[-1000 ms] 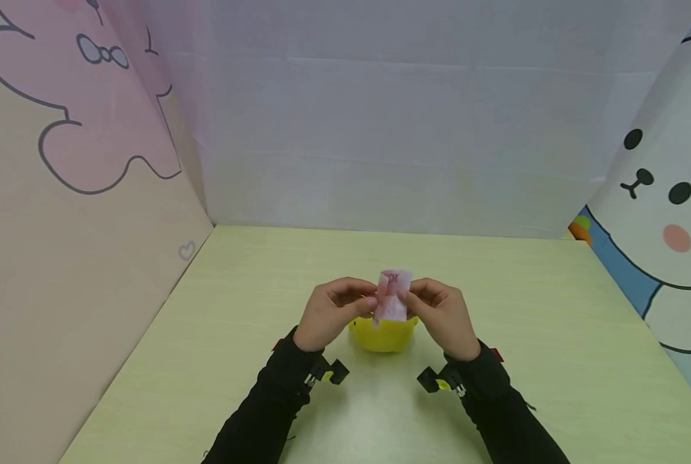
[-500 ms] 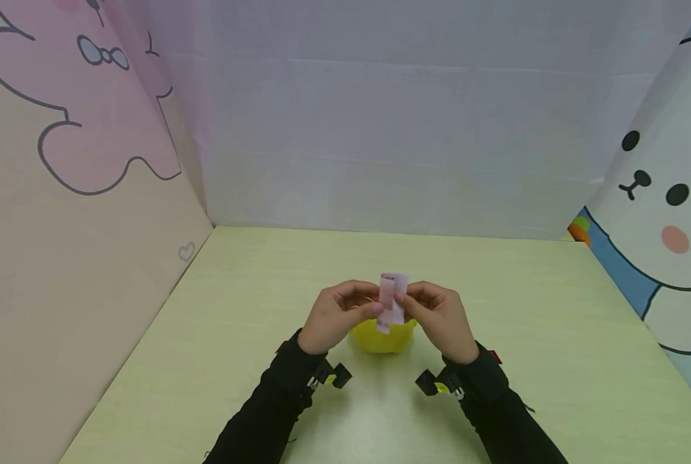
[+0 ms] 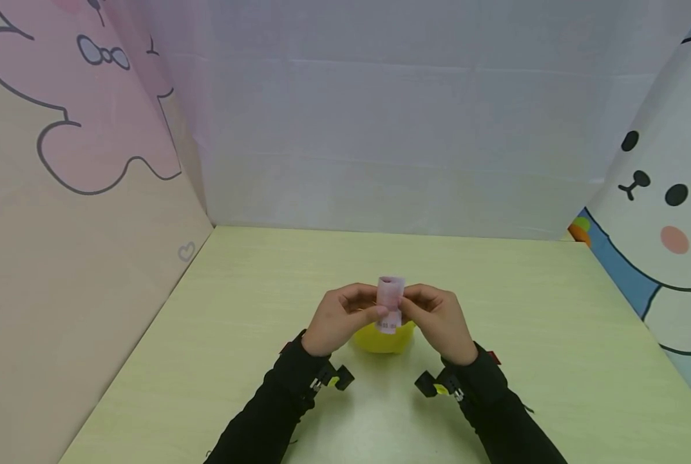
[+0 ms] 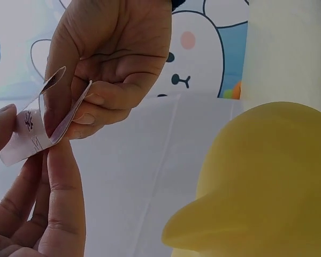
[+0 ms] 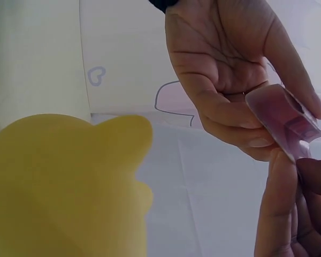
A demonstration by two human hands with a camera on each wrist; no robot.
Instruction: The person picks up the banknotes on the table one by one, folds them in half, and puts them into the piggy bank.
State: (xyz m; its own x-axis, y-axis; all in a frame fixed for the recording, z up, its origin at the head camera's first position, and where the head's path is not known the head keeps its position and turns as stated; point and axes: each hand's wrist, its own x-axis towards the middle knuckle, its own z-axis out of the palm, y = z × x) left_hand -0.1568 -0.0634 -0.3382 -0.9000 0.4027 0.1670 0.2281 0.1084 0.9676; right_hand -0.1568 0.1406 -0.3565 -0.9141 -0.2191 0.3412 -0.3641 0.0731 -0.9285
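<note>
Both hands meet over the middle of the pale green table (image 3: 217, 335) and pinch a small folded pink banknote (image 3: 389, 301) upright between them. My left hand (image 3: 377, 312) holds its left edge with thumb and fingertips; my right hand (image 3: 404, 308) holds the right edge. In the left wrist view the banknote (image 4: 36, 127) is bent into a loop between the fingers (image 4: 61, 187) of both hands. In the right wrist view the banknote (image 5: 287, 121) shows as a dark pink fold. A yellow duck-shaped toy (image 3: 382, 339) (image 4: 267, 182) (image 5: 59, 187) stands on the table just beneath the hands, partly hidden by them.
Three panels close in the table: a pink cartoon panel (image 3: 61, 129) on the left, a plain white sheet (image 3: 391, 129) at the back, a white bear panel (image 3: 664, 212) on the right. Black wrist mounts (image 3: 333, 375) (image 3: 438, 383) sit on both dark sleeves.
The banknote has been folded narrower, from a wide flap to a slim loop. Both hands have drawn closer together and sunk slightly toward the yellow toy.
</note>
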